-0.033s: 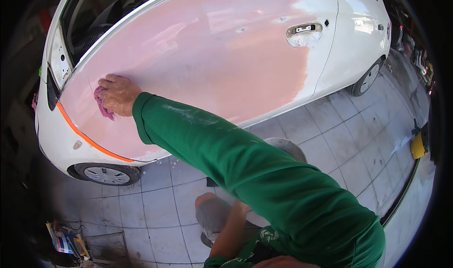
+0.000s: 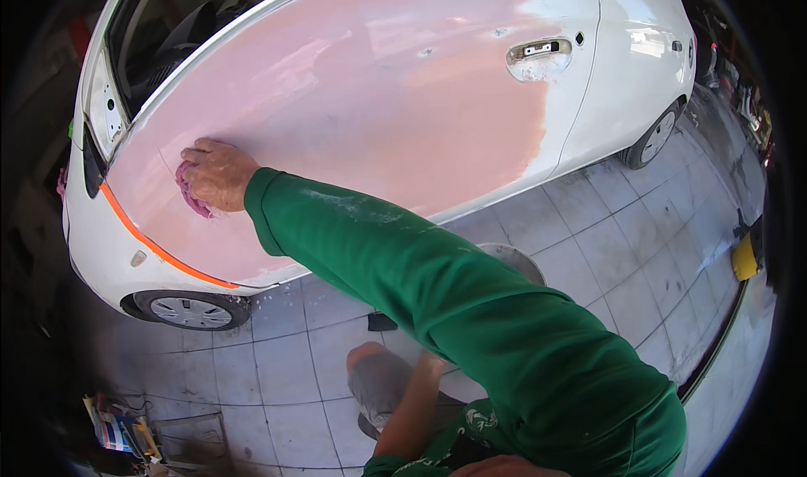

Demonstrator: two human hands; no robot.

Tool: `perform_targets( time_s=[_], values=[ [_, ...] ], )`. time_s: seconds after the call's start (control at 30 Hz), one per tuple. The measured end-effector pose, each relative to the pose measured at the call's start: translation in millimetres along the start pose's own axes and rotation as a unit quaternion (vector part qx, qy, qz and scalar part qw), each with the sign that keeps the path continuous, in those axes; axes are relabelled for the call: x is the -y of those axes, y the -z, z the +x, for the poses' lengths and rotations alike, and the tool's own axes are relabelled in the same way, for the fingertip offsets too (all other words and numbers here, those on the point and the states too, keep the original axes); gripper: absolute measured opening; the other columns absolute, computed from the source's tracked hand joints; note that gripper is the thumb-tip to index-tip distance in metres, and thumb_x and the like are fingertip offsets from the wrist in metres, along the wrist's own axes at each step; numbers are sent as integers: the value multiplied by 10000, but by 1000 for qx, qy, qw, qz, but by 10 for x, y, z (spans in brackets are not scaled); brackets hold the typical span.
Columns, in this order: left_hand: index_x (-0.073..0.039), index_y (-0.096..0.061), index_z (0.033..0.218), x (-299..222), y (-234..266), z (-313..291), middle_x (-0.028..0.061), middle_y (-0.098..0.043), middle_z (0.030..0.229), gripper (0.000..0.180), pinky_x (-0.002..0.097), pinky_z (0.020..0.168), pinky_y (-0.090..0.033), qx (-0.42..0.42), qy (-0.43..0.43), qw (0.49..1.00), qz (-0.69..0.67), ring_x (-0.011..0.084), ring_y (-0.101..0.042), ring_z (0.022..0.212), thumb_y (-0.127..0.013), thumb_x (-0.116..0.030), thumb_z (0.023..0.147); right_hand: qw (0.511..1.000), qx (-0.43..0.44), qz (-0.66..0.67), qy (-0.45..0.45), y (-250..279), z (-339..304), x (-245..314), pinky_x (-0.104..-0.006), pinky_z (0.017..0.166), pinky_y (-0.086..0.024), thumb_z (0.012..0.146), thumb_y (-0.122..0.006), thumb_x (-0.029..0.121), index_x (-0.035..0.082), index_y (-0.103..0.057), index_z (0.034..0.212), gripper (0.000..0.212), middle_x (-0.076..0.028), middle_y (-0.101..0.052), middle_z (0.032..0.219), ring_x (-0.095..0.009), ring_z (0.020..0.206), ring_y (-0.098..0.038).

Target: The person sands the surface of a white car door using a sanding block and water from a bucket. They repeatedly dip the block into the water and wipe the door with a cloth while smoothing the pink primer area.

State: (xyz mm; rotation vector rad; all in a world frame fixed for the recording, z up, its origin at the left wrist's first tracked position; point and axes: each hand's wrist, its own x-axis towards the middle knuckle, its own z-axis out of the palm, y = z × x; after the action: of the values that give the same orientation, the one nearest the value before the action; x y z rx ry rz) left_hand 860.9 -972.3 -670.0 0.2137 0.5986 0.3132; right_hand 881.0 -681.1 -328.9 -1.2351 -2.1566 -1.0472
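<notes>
My right hand (image 2: 223, 179) presses a crumpled pink cloth (image 2: 190, 193) against the door (image 2: 353, 149) of a white car, near its front edge. The fingers curl over the rag. Most of that door is coated in a dull pinkish layer, with white showing at its rim and around the handle recess (image 2: 538, 61). Close to my bent knee (image 2: 378, 384), my left hand (image 2: 431, 366) shows only at the wrist; the green right sleeve covers its fingers, so I cannot see what it touches.
Orange tape (image 2: 160, 250) runs along the front fender's edge, above the front wheel (image 2: 192, 310). A round basin (image 2: 525, 263) stands partly behind my sleeve, and a small dark block (image 2: 382, 321) lies on the tiles. A yellow container (image 2: 745, 258) is far right.
My right hand and the pink cloth have slid slightly right and down over the door. The small dark block on the floor shows more fully beside the sleeve.
</notes>
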Motion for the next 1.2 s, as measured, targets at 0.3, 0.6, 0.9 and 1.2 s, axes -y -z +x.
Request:
perform_targets(
  time_s=[0.3,0.6,0.9,1.2],
  values=[
    [-19,-681,1119,87,212,1379,84,-683,974,227,344,650,-551,64,122,853,504,198,-678,719,-702,-217,1011,825,146,173,-518,881,-4544,251,-473,830,-592,843,-754,327,201,-804,1023,225,-92,-735,1009,-334,949,-729],
    [-56,-739,1287,528,900,2557,195,-723,1291,491,478,1009,-543,41,69,463,883,358,-694,1181,-678,-424,968,706,382,170,-571,1295,-5926,1668,-485,816,-558,906,-655,342,186,-764,1037,231,-101,-742,995,-318,967,-734],
    [24,-794,981,239,-174,2407,221,-795,971,274,464,798,-610,45,188,285,939,342,-785,918,-639,-196,927,731,339,153,-572,1287,-6030,1719,-474,800,-537,819,-713,328,191,-744,896,160,-71,-723,920,-310,906,-729],
    [-118,-674,1417,-1330,-1523,1152,57,-653,904,359,338,581,-536,90,120,711,687,126,-619,736,-562,-241,1098,764,267,166,-563,1323,-5970,1638,-466,806,-540,831,-771,377,213,-733,1117,333,-74,-732,954,-306,909,-734]
  ],
)
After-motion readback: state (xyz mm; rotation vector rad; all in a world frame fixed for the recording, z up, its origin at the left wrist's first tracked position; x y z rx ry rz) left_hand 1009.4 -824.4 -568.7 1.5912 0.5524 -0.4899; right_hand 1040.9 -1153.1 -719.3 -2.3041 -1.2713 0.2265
